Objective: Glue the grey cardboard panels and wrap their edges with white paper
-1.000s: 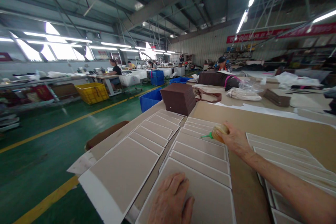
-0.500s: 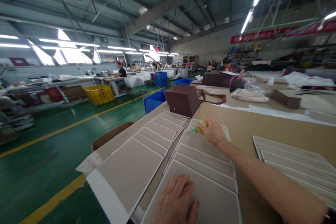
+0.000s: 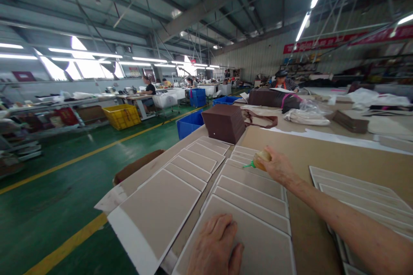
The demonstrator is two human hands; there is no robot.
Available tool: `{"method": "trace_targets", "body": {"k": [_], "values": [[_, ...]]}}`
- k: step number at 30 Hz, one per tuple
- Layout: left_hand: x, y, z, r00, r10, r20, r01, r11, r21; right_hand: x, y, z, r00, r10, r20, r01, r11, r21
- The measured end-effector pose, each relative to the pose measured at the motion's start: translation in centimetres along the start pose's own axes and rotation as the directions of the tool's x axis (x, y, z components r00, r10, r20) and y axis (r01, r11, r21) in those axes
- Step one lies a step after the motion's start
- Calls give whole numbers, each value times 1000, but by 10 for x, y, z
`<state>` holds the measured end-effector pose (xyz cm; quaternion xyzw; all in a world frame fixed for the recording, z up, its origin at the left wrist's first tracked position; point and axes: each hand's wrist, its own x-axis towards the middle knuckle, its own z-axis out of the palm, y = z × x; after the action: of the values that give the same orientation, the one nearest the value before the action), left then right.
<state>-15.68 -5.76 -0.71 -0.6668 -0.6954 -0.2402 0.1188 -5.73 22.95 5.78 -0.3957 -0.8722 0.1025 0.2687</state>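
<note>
The left hand (image 3: 214, 245) is resting flat on a beige board (image 3: 251, 240), fingers lying together, while the right hand (image 3: 279, 167) is seemingly pinching a squeeze bottle (image 3: 262, 160) just above the overlapping boards (image 3: 251, 184), its green nozzle (image 3: 248, 165) needing lowering to reach them.

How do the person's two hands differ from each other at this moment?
The left hand lies flat, palm down, on a pale panel, holding nothing, while the right hand is curled around a small squeeze bottle with a green nozzle. The right hand is also farther forward than the left hand. Both hands are bare.
</note>
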Motion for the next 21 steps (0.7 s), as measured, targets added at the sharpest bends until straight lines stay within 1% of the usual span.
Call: {"method": "trace_targets", "body": {"k": [5,11,17,21], "values": [[1,1,-1,999,-1,42,-1,999,45,-14,23,-18,999,46,0,-46,999,16],[1,1,-1,999,4,41,-7,998,61,-27,48,-35,994,97,-48,-95,995,36],[4,3,-5,998,2,58,-4,999,38,-38,59,-54,982,177,-63,-172,982,78],[5,9,-9,997,-48,68,49,999,-10,-42,64,-62,962,248,-114,-229,960,161]]}}
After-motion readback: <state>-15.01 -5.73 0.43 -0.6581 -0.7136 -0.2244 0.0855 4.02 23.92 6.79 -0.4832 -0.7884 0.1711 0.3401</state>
